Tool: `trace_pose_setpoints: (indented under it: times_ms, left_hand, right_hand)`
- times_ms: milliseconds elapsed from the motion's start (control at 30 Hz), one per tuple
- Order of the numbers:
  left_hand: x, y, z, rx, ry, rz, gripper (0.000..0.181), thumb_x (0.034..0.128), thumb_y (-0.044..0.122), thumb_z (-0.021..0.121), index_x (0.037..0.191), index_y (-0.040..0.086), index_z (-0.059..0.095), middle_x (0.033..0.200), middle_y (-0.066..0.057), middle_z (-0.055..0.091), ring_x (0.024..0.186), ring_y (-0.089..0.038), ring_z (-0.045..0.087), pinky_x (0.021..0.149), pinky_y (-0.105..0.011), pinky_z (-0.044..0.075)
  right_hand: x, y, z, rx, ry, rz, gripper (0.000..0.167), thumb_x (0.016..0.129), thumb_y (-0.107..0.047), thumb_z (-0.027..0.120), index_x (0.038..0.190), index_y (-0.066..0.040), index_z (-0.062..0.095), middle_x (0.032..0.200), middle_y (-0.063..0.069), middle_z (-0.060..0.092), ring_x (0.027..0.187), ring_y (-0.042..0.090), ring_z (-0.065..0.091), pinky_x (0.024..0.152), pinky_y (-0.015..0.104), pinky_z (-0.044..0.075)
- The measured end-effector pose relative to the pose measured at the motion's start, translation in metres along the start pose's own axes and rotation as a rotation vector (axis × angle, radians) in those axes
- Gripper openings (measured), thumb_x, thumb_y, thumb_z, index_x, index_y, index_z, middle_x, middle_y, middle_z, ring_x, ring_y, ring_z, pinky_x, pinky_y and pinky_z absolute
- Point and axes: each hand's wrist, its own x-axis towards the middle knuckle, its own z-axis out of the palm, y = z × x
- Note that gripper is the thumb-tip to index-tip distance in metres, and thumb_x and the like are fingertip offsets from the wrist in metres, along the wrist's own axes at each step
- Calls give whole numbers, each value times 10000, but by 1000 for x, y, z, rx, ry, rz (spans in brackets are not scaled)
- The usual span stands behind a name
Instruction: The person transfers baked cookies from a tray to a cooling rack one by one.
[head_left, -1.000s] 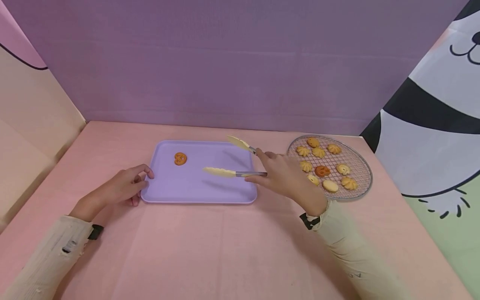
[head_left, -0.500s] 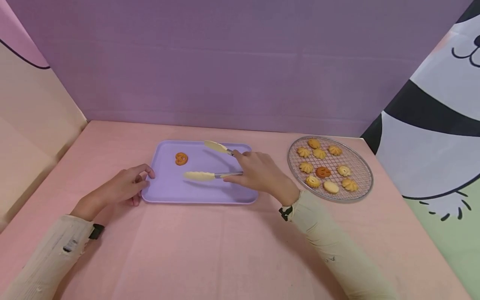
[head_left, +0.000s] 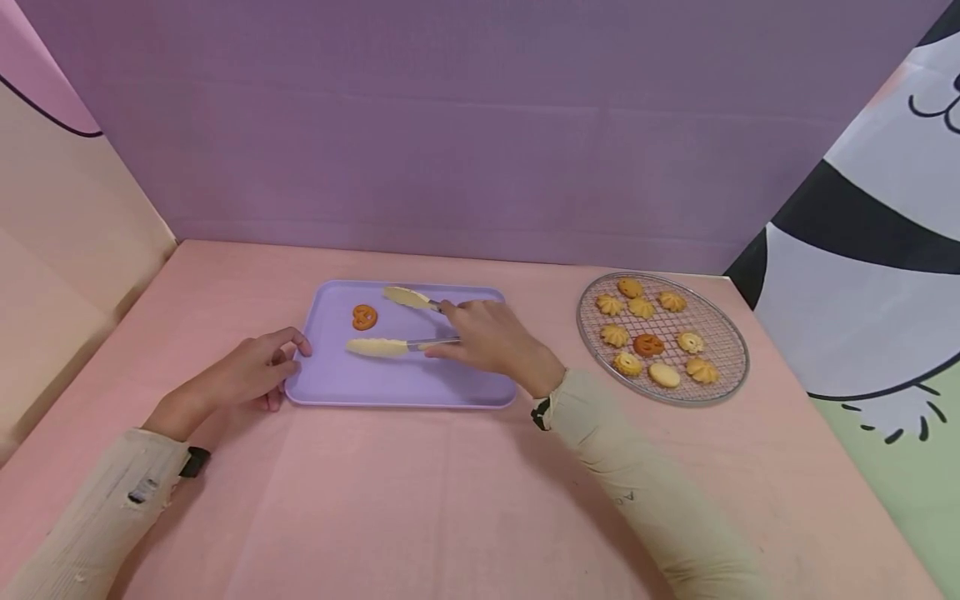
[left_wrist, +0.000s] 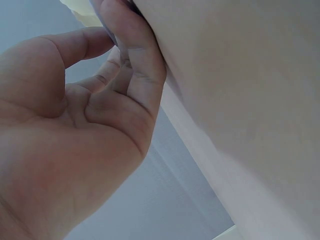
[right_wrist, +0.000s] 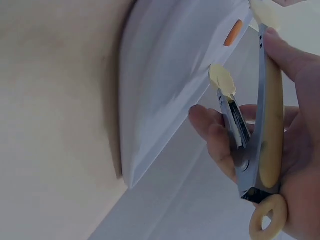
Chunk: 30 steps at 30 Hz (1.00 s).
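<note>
My right hand (head_left: 495, 340) holds a pair of tongs (right_wrist: 270, 120) with cream tips and metal arms, spread apart over the purple tray (head_left: 420, 392). Between the tips there is nothing. A small brown pretzel (head_left: 364, 317) lies on the tray's left part, just left of the tongs; the right wrist view shows this pretzel (right_wrist: 233, 33) edge-on. At the tray's left edge, my left hand (head_left: 247, 371) pinches the rim between thumb and fingers. Up close in the left wrist view, the fingers (left_wrist: 145, 70) of that hand are bent at the rim.
To the right of the tray, a round wire rack (head_left: 723, 333) bears several cookies (head_left: 702, 370) and one pretzel (head_left: 648, 345). Pink cloth (head_left: 375, 500) covers the table. A purple wall (head_left: 480, 133) rises behind.
My right hand has carried the spread tongs leftward over the tray, from its right side toward the pretzel. The cookies on the rack came into full view. My left hand stays at the tray's edge.
</note>
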Motion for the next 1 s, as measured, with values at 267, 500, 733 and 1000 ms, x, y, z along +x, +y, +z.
trace_pose_setpoints:
  times_ms: [267, 500, 733, 1000]
  left_hand:
    - [0, -1, -1, -4, -4, 14, 209, 993, 39, 502, 1201, 45, 498, 689, -69, 558, 512, -205, 595, 470, -311, 509]
    - [1, -1, 0, -2, -6, 8, 209, 992, 49, 502, 1201, 52, 497, 686, -68, 556, 513, -206, 590, 466, -307, 503]
    - [2, -2, 1, -4, -3, 8, 207, 991, 48, 498, 1197, 49, 496, 687, -70, 554, 513, -205, 591, 462, -305, 503]
    - [1, -2, 0, -1, 3, 9, 203, 994, 45, 497, 1197, 47, 497, 684, -71, 556, 507, -202, 588, 462, -305, 505]
  right_hand:
    - [9, -4, 1, 55, -19, 52, 543, 876, -500, 715, 1202, -67, 676, 786, 30, 664, 619, 161, 546, 564, 390, 498]
    - [17, -9, 4, 97, -37, 103, 515, 892, -460, 714, 1271, -116, 665, 922, 49, 731, 716, 192, 649, 598, 399, 512]
    - [18, -11, 4, 64, -11, 125, 461, 885, -438, 726, 1243, -149, 692, 801, 32, 706, 606, 154, 551, 548, 378, 477]
    - [19, -11, 6, 47, 29, 108, 385, 885, -417, 731, 1164, -151, 726, 742, 3, 675, 568, 149, 518, 517, 373, 463]
